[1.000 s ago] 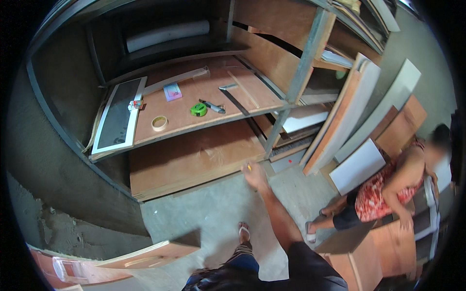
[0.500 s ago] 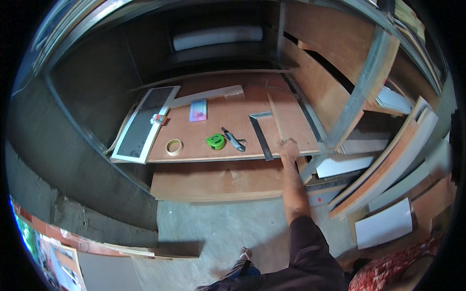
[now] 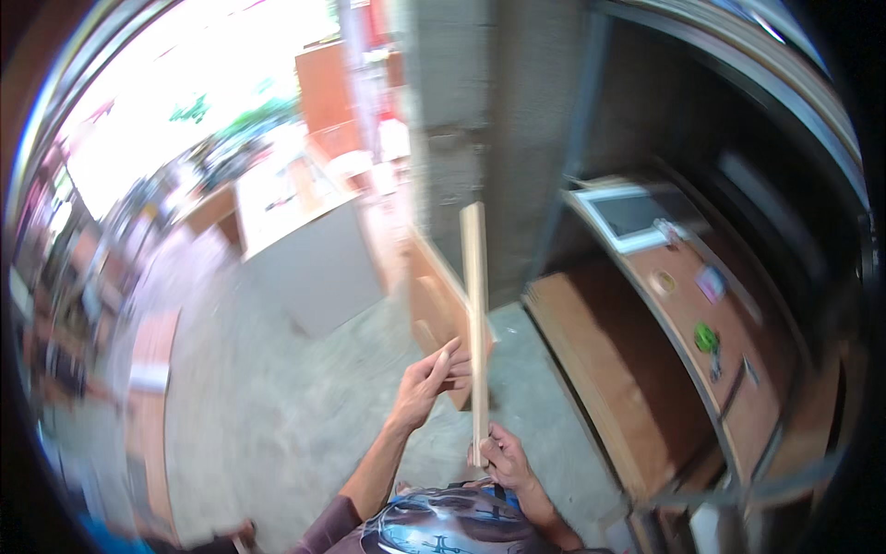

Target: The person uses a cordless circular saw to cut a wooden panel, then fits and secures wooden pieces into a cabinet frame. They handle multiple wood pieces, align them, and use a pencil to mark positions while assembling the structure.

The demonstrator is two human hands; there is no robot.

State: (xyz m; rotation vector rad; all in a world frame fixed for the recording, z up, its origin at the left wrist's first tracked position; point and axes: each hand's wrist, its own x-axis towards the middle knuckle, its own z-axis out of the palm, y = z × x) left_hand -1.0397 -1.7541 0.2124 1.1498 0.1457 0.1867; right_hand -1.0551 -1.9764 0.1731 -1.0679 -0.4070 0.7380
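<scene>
A long, pale wooden strip (image 3: 475, 314) stands nearly upright in front of my body. My right hand (image 3: 503, 457) grips it near its lower end. My left hand (image 3: 431, 383) is at the strip's left side, fingers stretched out and apart, their tips at its edge; whether they touch it I cannot tell. Over on the right, a shelf board (image 3: 651, 286) carries a green tape measure (image 3: 706, 338), a roll of tape (image 3: 663, 283), a white-framed dark panel (image 3: 637, 217) and a small pink-and-blue packet (image 3: 712, 284). A metal try square (image 3: 734, 388) lies at its near end.
Behind the strip, a wooden board (image 3: 434, 291) leans by the grey wall pillar (image 3: 452, 120). A grey-sided table (image 3: 318, 268) stands further left. Long brown planks (image 3: 152, 369) lie on the floor, and a blurred person (image 3: 65, 369) is at the far left.
My view has swung left, away from the shelf. The wooden strip, held over the shelf board by my right hand before, is now raised in front of me, and my left hand has come into view.
</scene>
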